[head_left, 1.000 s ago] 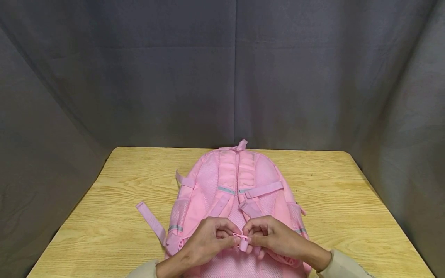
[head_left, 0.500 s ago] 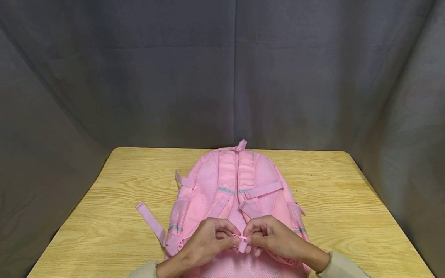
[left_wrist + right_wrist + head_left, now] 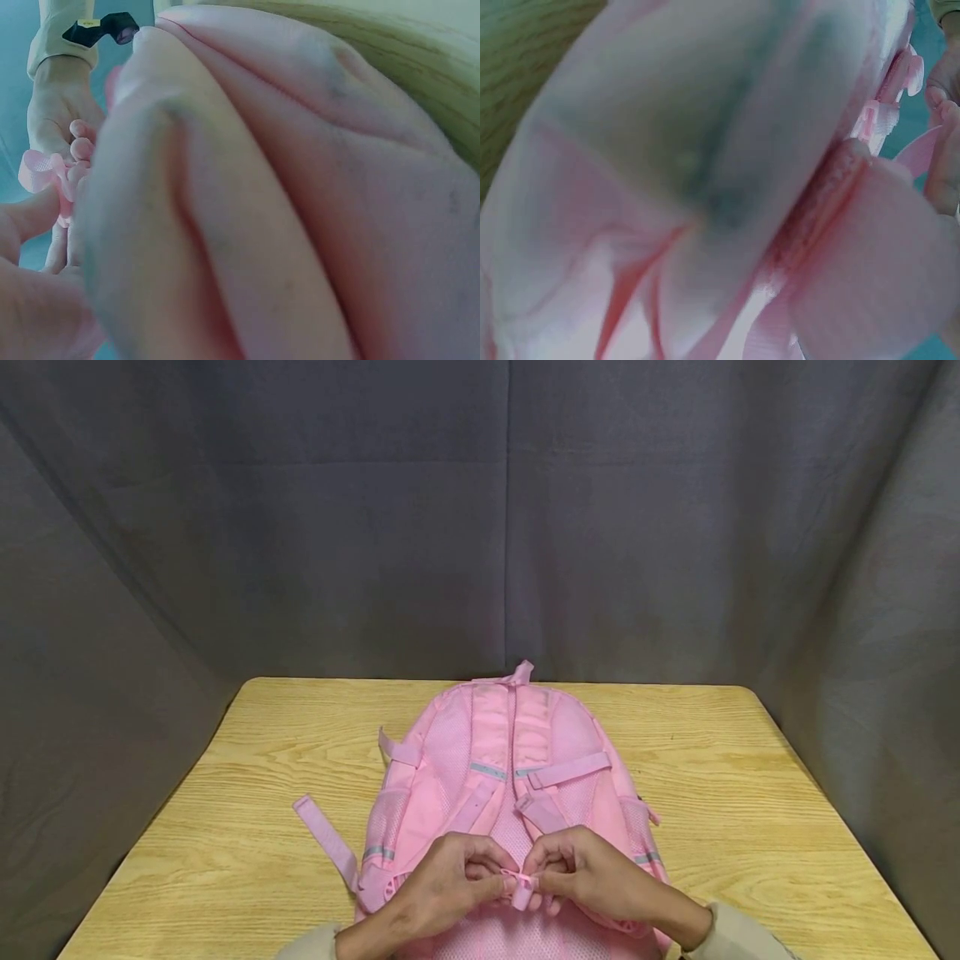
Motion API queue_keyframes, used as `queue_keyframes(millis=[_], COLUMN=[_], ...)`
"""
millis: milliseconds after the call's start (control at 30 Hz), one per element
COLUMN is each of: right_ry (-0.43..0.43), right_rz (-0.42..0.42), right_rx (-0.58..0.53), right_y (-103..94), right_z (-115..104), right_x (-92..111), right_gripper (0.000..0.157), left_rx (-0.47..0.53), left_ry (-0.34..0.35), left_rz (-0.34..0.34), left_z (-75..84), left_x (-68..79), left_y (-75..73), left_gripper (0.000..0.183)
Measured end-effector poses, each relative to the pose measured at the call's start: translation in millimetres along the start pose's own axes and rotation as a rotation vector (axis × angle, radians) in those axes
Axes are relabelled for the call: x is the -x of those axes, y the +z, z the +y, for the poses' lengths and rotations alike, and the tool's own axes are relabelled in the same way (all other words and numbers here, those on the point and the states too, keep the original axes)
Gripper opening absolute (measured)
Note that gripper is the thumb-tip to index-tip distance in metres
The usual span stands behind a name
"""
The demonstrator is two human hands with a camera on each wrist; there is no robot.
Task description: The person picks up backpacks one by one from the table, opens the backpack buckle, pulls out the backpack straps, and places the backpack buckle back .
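A pink backpack (image 3: 442,768) lies on the table with its shoulder straps facing up. Over its lower part, my left hand (image 3: 450,881) pinches a small pink plastic strap buckle (image 3: 525,878) between thumb and fingertips. Opposite it, my right hand (image 3: 600,877) pinches the pink webbing strap (image 3: 521,897) at the same buckle; a short strap end hangs below the fingers. Fingers hide part of the buckle. In the left wrist view, a looped piece of the strap (image 3: 36,171) shows beside the right hand (image 3: 56,112). Pink backpack fabric (image 3: 615,195) fills much of the right wrist view.
Another loose strap (image 3: 326,842) sticks out to the left across the wooden table (image 3: 225,793). Two short webbing straps with sliders, one being a strap (image 3: 570,770) at the right, lie on the bag. A dark grey curtain (image 3: 375,543) surrounds the table.
Both hands stay almost in place at the buckle. The short strap end between them has shifted slightly down and to the left, tilting a little. The backpack has not moved.
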State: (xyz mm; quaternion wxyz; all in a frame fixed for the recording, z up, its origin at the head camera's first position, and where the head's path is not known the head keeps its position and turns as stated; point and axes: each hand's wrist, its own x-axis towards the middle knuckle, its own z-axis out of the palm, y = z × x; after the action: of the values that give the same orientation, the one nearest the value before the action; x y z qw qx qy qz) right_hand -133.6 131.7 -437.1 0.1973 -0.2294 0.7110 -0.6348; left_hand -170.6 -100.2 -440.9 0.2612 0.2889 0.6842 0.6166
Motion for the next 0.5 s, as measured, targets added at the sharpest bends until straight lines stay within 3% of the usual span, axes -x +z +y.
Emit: queue_keyframes(millis=[200,500], right_ry=[0.065,0.052], right_rz=[0.072,0.045], right_rx=[0.000,-0.057], right_y=[0.2,-0.1], right_z=[-2.9,1.6], right_x=[0.1,0.3], right_gripper=[0.013,0.017], left_rx=[0.006,-0.019], left_ry=[0.012,0.010], left_rz=[0.017,0.033], left_z=[4.4,2.7], left_x=[-1.1,-1.3], left_y=[-1.2,-0.7], left_gripper=[0.012,0.012])
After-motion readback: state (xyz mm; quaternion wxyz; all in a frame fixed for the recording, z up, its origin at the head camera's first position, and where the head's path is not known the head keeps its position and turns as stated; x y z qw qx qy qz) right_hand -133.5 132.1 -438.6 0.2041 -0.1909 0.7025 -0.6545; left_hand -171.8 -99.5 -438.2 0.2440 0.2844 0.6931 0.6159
